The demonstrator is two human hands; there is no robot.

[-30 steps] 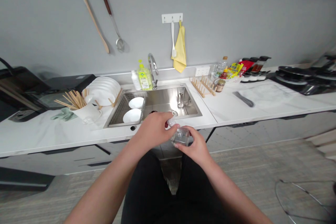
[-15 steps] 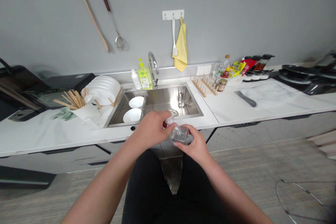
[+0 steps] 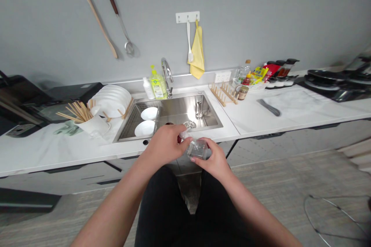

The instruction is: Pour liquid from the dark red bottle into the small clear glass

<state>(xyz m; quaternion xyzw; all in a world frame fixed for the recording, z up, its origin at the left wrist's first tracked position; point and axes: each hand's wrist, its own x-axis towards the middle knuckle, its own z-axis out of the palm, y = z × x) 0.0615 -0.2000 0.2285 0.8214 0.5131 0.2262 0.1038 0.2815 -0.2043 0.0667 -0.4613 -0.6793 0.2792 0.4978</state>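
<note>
Clear container (image 3: 198,149) held up just in front of the sink (image 3: 179,110). Right hand (image 3: 215,159) half-curled around its side; left hand (image 3: 166,143) pinched on a see-through piece at its top, cap or wrapping, cannot tell. White marbled counter (image 3: 247,119) either side of sink. White plates (image 3: 116,102) left of sink. Grey wall (image 3: 246,19) behind it; streaked grey floor (image 3: 266,185) below.

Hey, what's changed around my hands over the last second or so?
Nothing clearly moved, and nothing was taken hold of or let go; the slight overall shift looks like the camera's. Your right hand still holds the clear container, with your left hand at its top. The bowls and plates stayed put.
</note>
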